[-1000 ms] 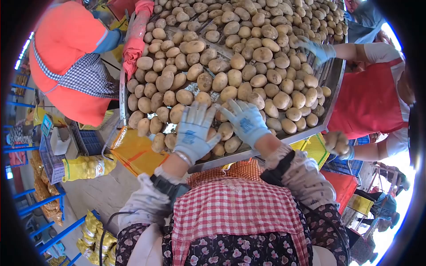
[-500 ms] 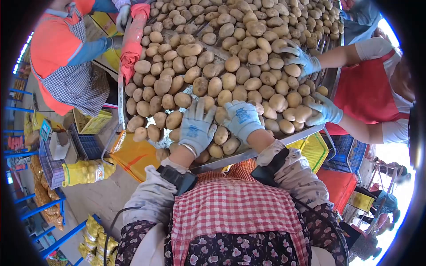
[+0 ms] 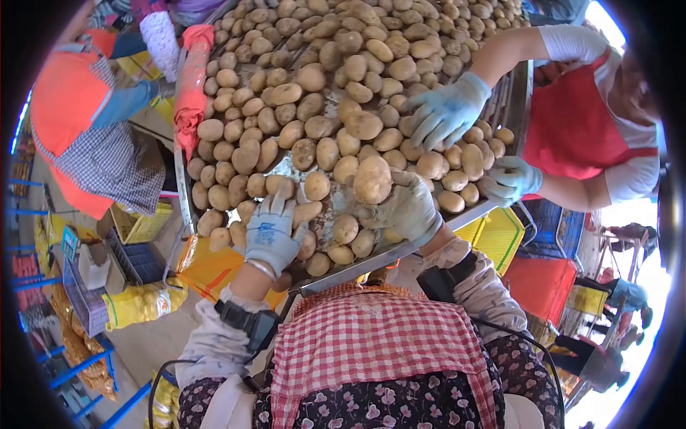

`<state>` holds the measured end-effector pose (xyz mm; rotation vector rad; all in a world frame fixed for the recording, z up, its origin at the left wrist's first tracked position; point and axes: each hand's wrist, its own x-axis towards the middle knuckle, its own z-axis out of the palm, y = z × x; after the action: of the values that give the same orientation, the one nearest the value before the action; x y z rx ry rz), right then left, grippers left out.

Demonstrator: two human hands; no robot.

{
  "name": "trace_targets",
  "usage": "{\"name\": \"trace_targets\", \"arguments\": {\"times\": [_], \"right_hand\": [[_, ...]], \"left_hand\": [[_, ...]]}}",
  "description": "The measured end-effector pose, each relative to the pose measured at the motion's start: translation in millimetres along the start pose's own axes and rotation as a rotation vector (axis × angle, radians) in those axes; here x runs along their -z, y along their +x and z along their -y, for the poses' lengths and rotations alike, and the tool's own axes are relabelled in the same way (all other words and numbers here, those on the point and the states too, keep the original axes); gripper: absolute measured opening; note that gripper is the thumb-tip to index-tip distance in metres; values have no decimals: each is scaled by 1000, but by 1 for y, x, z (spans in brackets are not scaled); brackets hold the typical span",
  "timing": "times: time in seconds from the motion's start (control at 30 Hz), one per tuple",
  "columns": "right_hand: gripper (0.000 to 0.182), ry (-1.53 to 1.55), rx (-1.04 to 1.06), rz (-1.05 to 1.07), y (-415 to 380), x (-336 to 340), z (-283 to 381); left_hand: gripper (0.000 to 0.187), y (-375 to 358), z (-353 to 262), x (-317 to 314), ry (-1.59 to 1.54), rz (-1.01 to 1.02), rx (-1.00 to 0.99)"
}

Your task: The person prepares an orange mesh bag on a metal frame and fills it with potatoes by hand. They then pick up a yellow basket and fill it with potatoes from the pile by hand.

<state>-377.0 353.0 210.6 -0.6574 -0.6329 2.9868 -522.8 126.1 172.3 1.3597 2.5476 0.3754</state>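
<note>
In a light-blue work glove, my left hand rests palm down on several potatoes near the table's front edge. Its fingers are stretched out and it grips nothing that I can see. My right hand, in a worn, soiled glove, is turned sideways and closed on a large round potato, lifted a little above the others. Between my two hands lie loose potatoes on the metal sorting table. A thick heap of potatoes covers the table further back.
A co-worker's gloved hands reach over the potatoes from the right. At the left stands another person in orange. A red cloth roll covers the left rim. Yellow crates and an orange bag sit below the front edge.
My right hand has turned over and taken hold of a large potato. My left hand has shifted left and toward me. The co-worker's upper hand has reached further in over the potatoes.
</note>
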Motion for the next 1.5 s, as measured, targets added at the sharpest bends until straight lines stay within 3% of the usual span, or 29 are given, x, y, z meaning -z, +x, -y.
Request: {"name": "trace_targets", "arguments": {"times": [0.03, 0.1, 0.17, 0.2, 0.37, 0.43, 0.47, 0.5, 0.6, 0.63, 0.7, 0.73, 0.77, 0.8, 0.87, 0.9, 0.93, 0.97, 1.03, 1.07, 1.1, 1.13, 1.17, 1.2, 1.27, 1.3, 1.37, 1.4, 1.5], "right_hand": [[48, 149, -67, 13, -7, -2, 3], [50, 44, 122, 49, -6, 5, -2], [50, 230, 69, 146, -4, 12, -2], [53, 168, 62, 47, -7, 11, -2], [62, 252, 45, 31, -28, 21, 6], [63, 230, 61, 165, -31, 37, 4], [58, 260, 45, 281, -32, 44, 5], [58, 261, 43, 285, -34, 48, 2], [46, -1203, 1027, -46, -45, 29, -7], [46, -1194, 1029, -34, -45, 41, -4], [33, -1384, 546, -479, -36, 75, 3], [29, -932, -77, -623, -64, -10, 30], [29, -923, -78, -606, -63, 7, 27], [31, -885, 214, -539, -61, 37, 22], [41, -673, 653, -284, -66, 30, 21], [41, -666, 656, -280, -68, 25, 23], [45, -731, 620, -191, -71, 21, 25], [50, -796, 585, -104, -73, 18, 26], [63, -649, 374, -123, -77, 17, 31], [60, -528, 416, -90, -75, 33, 28], [57, -409, 458, -58, -72, 52, 22], [57, -410, 467, -66, -73, 62, 20], [54, -133, 429, 14, -75, 69, 18], [50, 145, 386, 94, -77, 75, 18], [48, 234, 316, 124, -84, 92, 29], [46, 318, 239, 166, -87, 97, 36], [42, 335, 272, 95, -98, 100, 43], [37, 279, 313, 41, -107, 111, 49], [29, 151, 441, -194, -136, 145, 64]], "left_hand": [[44, 3, -2, 4, -106, 128, 69], [44, 18, -21, 4, -186, 70, 55], [49, 36, -62, 17, -105, -168, -379], [53, 38, -68, 0, -73, -250, -507], [56, 43, -53, -10, 13, -111, -381], [52, 50, -62, 4, -653, -155, -227], [57, 60, -73, 4, -641, -333, -408], [57, 64, -91, 4, -637, -334, -406], [66, 69, -137, 15, -874, -361, -581], [62, 72, -140, 10, -867, -352, -620], [60, 75, -146, 5, -834, -339, -665], [55, 71, -150, 2, -1238, -169, -315], [54, 68, -151, -1, -1604, 7, 79], [62, 72, -146, -9, -1868, 161, 300], [65, 67, -149, 1, -1887, 272, 284], [67, 65, -154, 3, -1912, 406, 265], [70, 67, -177, -10, -1803, 147, 386], [68, 68, -161, 1, -2146, 670, -66], [58, 76, -183, -77, -1010, -288, -56], [54, 66, -186, -30, -964, -130, -120], [50, 77, -161, -67, -869, -141, -232], [47, 72, -167, -36, -1025, 79, 48], [44, 66, -175, -6, -1157, 306, 338], [44, 67, -170, -10, -1159, 317, 331], [49, 68, -159, -27, -638, -164, -188], [49, 67, -158, -33, -642, -162, -196], [61, 56, -153, -46, 188, -266, -474], [69, 50, -138, -60, 129, -142, -322], [61, 37, -116, -53, 206, -216, -230]]}}
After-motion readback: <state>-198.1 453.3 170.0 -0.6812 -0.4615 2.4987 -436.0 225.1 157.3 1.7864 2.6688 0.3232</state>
